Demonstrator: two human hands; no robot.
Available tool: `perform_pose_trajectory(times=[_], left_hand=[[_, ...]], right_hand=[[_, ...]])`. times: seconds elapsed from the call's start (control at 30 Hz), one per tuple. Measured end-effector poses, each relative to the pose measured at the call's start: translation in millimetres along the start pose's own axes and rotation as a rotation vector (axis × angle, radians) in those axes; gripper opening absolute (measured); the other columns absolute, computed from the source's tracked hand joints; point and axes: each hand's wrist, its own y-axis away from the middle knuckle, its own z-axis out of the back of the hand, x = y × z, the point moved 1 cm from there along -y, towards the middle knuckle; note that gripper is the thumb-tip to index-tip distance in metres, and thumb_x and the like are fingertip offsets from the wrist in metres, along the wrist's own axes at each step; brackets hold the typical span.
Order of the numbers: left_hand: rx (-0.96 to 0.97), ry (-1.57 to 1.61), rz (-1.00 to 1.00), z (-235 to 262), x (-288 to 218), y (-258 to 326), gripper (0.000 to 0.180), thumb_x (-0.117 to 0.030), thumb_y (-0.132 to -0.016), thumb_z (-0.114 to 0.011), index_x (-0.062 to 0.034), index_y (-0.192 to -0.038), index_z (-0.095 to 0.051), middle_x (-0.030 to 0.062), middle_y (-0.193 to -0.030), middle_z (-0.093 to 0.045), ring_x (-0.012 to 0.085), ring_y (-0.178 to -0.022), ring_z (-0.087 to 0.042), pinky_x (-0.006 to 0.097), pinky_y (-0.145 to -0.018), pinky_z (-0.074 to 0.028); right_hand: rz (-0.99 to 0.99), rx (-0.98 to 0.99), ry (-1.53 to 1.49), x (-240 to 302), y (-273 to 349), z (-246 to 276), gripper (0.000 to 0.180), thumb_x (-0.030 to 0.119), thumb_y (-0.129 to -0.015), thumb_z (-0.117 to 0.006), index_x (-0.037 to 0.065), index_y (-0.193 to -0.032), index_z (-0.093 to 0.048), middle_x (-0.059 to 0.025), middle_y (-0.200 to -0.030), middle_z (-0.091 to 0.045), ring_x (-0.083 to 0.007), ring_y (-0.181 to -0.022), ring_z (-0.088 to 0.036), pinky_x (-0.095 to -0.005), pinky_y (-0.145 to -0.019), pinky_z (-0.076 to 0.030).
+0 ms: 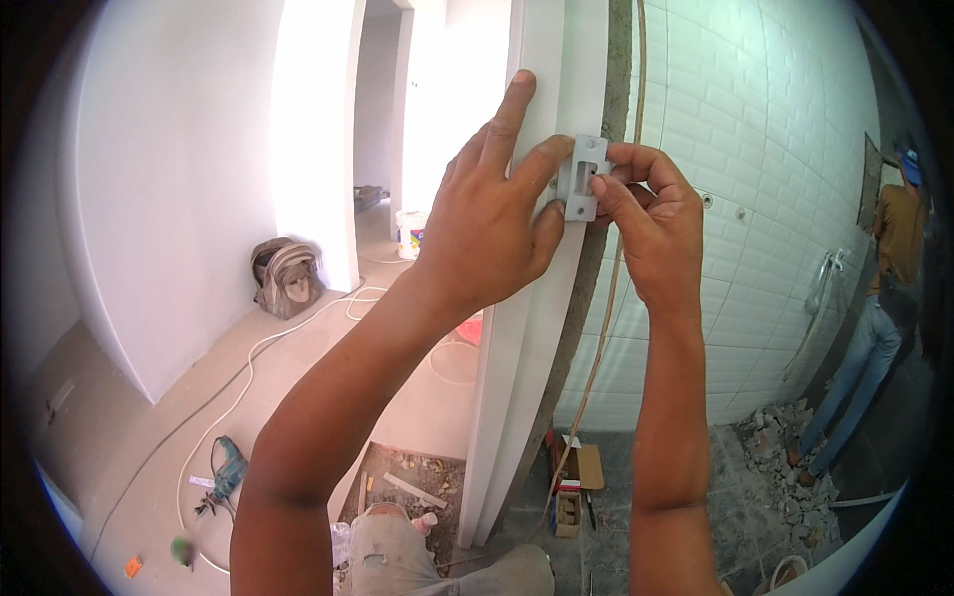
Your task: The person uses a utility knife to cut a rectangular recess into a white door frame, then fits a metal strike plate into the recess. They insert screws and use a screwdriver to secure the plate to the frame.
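A grey metal strike plate (587, 149) with a slot and screw holes is upright against the edge of the white door frame (537, 343). My right hand (656, 223) pinches its right side, thumb over the front near the slot. From the left, my left hand (487, 214) reaches across the frame, its index fingertip and thumb at the plate's left edge. Its other fingers stretch upward along the frame, apart from the plate. What lies behind the plate is hidden.
A tan cable (606, 328) hangs beside the frame by the white tiled wall (730, 119). At right another person (874, 308) stands near rubble (790, 467). Below are an opened cardboard box (588, 465), a teal power tool (229, 467), a backpack (286, 278) and a white cord (214, 422).
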Motion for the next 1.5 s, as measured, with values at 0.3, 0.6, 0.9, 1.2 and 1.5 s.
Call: perform_pose_trajectory(times=[0.3, 0.6, 0.9, 1.2, 1.5], left_hand=[[0.006, 0.149, -0.003, 0.8, 7.8, 4.8, 0.066, -0.005, -0.083, -0.068, -0.0162, -0.145, -0.050, 0.0194, -0.167, -0.014, 0.0448, -0.150, -0.027, 0.054, -0.116, -0.038], [0.104, 0.165, -0.026, 11.9, 11.5, 7.6, 0.065, -0.019, -0.084, -0.070, -0.0159, -0.147, -0.052, 0.0198, -0.168, -0.009, 0.0452, -0.152, -0.023, 0.057, -0.117, -0.036], [0.001, 0.047, -0.076, 6.9, 10.5, 6.1, 0.060, -0.017, -0.083, -0.074, -0.0128, -0.141, -0.056, 0.0223, -0.165, -0.021, 0.0453, -0.133, -0.050, 0.050, -0.100, -0.052], [0.072, 0.133, 0.077, 4.2, 5.9, 11.6, 0.075, -0.023, -0.085, -0.078, -0.0178, -0.151, -0.043, 0.0163, -0.167, -0.017, 0.0402, -0.148, -0.035, 0.053, -0.114, -0.044], [0.021, 0.195, 0.142, 2.1, 3.7, 20.4, 0.073, -0.021, -0.087, -0.078, -0.0150, -0.151, -0.045, 0.0200, -0.166, -0.019, 0.0448, -0.138, -0.045, 0.049, -0.106, -0.049]], right_hand=[[-0.072, -0.017, 0.007, 6.1, -2.5, -7.3, 0.021, 0.006, -0.093, -0.070, -0.005, -0.110, -0.067, -0.0037, -0.081, -0.065, -0.0079, -0.070, -0.060, -0.0242, -0.061, -0.053], [-0.054, -0.059, 0.084, 12.8, -1.7, -10.9, 0.017, 0.007, -0.092, -0.070, -0.006, -0.104, -0.067, -0.0039, -0.076, -0.064, -0.0081, -0.067, -0.061, -0.0234, -0.058, -0.053], [-0.106, -0.104, 0.114, 20.8, 1.1, -23.3, 0.014, 0.007, -0.091, -0.072, -0.004, -0.099, -0.066, -0.0049, -0.072, -0.064, -0.0081, -0.058, -0.059, -0.0242, -0.055, -0.051], [-0.097, -0.171, 0.105, 6.5, 0.4, -18.2, 0.021, 0.012, -0.091, -0.074, -0.004, -0.101, -0.065, -0.0054, -0.074, -0.065, -0.0089, -0.062, -0.060, -0.0241, -0.053, -0.048], [0.094, -0.245, 0.201, -9.8, 9.9, -26.5, 0.019, 0.015, -0.092, -0.074, -0.003, -0.096, -0.069, -0.0052, -0.076, -0.069, -0.0080, -0.064, -0.060, -0.0258, -0.059, -0.050]])
